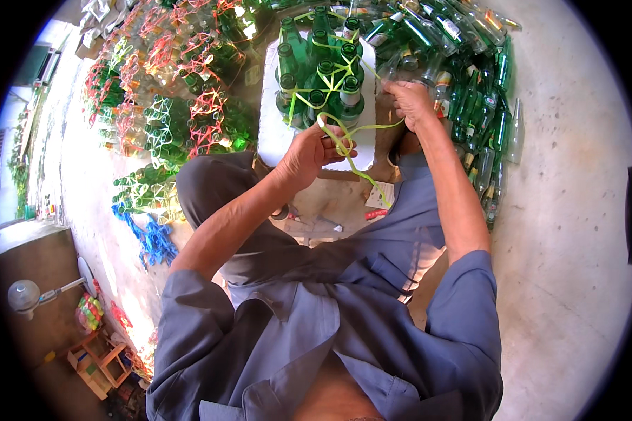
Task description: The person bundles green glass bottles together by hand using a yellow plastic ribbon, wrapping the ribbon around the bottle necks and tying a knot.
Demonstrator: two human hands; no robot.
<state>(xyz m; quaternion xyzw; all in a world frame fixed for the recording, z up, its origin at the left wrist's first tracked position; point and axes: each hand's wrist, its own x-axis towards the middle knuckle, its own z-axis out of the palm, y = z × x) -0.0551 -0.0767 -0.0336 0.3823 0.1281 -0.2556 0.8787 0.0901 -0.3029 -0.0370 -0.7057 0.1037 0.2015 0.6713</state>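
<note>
While my left hand (314, 151) grips a lime strap (372, 127) over the near edge of the white board (272, 140), my right hand (413, 105) hangs just past the right edge; its fingertips blur, so I can't tell whether they pinch a strand. Toward the board's far edge I see green bottles (326, 77) standing upright in a tight cluster, strap laced around their necks; I can't make out whether they hold anything. Beyond the right edge, loose bottles (477, 119) lie heaped; beyond the left, strapped bundles (203, 105) of bottles crowd together.
</note>
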